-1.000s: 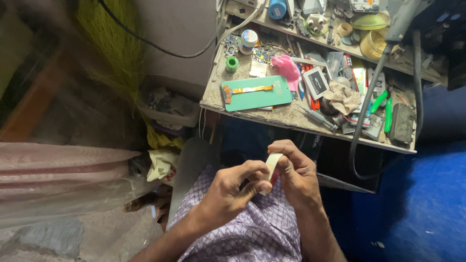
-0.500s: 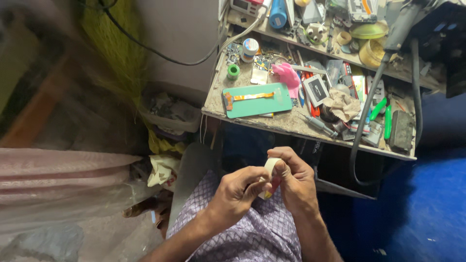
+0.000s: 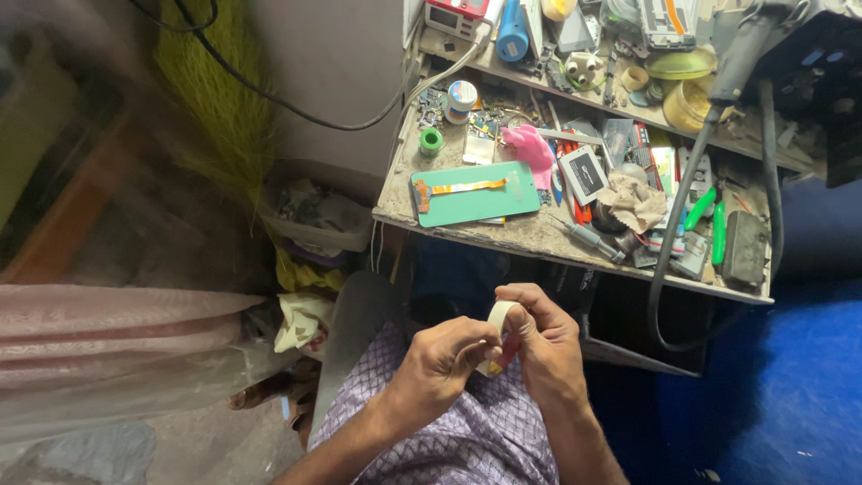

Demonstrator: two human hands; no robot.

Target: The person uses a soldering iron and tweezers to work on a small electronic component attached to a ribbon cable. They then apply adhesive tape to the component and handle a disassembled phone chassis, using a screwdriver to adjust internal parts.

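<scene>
Overhead, looking down past a cluttered workbench (image 3: 539, 235) that fills the upper right; its worn top is crowded edge to edge. Blue floor or mat (image 3: 790, 386) lies to the right of the person, a pale pink plastic sheet (image 3: 117, 332) to the left, and a bundle of green broom straw (image 3: 224, 99) leans by the wall behind it. A thick grey hose (image 3: 682, 207) hangs from the top shelf and loops below the bench edge. Checked purple cloth (image 3: 485, 440) covers the lap at bottom centre.

On the bench: a mint-green phone back panel (image 3: 476, 199) lies flat near the front edge, with an orange flex ribbon (image 3: 458, 188) across it. Just right of it sits a pink cloth (image 3: 532, 148), then a crumpled beige rag (image 3: 636, 199). A dark rectangular block (image 3: 743, 247) lies near the right end, with two green-handled tools (image 3: 709, 220) beside it. A small green tape ring (image 3: 431, 141) sits near the back left.

Both hands are held over the lap, below the bench edge, touching each other. The left hand (image 3: 444, 359) is curled, thumb and forefinger pinched on a roll of cream tape (image 3: 496, 325) held between the two hands. The right hand (image 3: 548, 346) is closed round the roll from the other side, fingers bent over its top. A small red and yellow piece (image 3: 503, 355) shows under the roll, between the fingers; what it is cannot be made out.
</scene>
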